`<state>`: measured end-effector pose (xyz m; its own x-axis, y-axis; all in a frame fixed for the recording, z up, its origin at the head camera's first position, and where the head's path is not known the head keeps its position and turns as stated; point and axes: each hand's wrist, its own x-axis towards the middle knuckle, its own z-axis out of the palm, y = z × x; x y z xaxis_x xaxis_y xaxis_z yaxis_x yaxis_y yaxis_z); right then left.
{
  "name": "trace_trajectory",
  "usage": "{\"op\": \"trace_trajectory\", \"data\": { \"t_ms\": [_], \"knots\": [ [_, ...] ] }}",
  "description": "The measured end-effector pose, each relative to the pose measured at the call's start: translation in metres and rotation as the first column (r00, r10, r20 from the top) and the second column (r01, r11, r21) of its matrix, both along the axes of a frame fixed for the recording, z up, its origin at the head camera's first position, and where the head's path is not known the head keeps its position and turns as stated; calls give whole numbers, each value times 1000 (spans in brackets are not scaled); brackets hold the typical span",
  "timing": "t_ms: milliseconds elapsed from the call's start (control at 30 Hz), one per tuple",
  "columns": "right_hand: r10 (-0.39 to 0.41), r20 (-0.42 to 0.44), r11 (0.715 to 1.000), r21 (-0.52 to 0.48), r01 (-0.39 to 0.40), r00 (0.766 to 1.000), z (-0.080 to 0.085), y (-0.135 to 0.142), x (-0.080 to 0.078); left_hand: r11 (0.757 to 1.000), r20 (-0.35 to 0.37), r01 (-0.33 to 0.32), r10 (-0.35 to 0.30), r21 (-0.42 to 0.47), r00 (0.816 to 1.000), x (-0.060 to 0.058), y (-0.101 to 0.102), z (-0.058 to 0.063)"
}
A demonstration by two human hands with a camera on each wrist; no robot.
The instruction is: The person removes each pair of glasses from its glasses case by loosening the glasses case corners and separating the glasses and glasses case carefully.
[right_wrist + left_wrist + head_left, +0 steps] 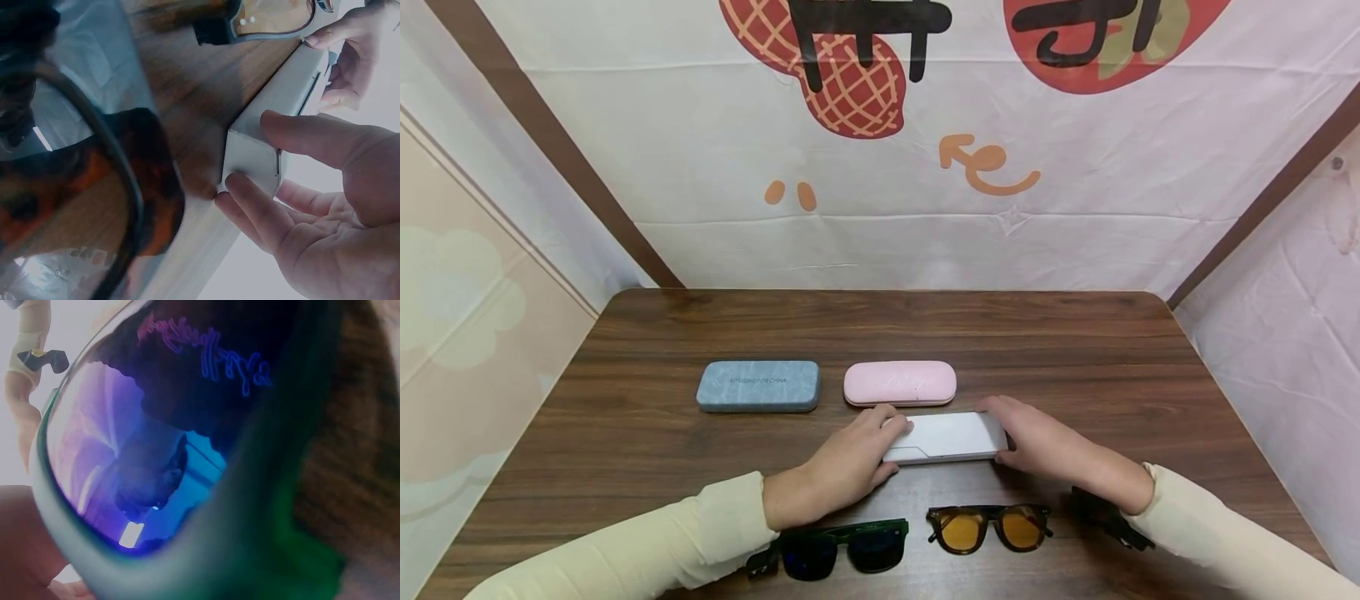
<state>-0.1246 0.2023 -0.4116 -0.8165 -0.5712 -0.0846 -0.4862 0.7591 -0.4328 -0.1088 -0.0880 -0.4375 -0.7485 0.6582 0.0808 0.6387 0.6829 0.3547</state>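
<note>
A white glasses case [951, 437] lies closed on the table, with a hand at each end. My left hand [853, 458] grips its left end, fingertips over the top and thumb along the near side. At the other end my right hand [1041, 439] holds the case. The right wrist view shows the right thumb [306, 134] on one long face and fingers against the end face. In front of the case lie dark green-framed sunglasses [844, 548] and glasses with amber lenses [990, 529]. A mirrored blue-purple lens [150, 481] fills much of the left wrist view.
Behind the white case sits a pink glasses case [900, 382], very near it. A blue glasses case [758, 386] stands farther left on the brown wooden table [625, 467]. A printed white cloth [925, 242] hangs behind the table.
</note>
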Motion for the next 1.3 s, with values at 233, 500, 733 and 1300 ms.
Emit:
{"op": "trace_trajectory", "data": {
  "t_ms": [233,500,733,1300],
  "knots": [
    [23,-16,1000,2,-22,1000,-1,0,1,1000,10,4,-4,-9,1000,-1,1,2],
    [35,-6,999,-1,-35,999,0,2,1,1000,12,19,-19,-4,1000,-3,2,3],
    [52,-16,999,-13,-52,999,4,8,-1,999,43,34,-33,-12,999,-4,5,8],
    [41,-41,998,-37,-43,998,36,35,-7,997,-10,70,-70,39,998,-16,29,34]
  ]
}}
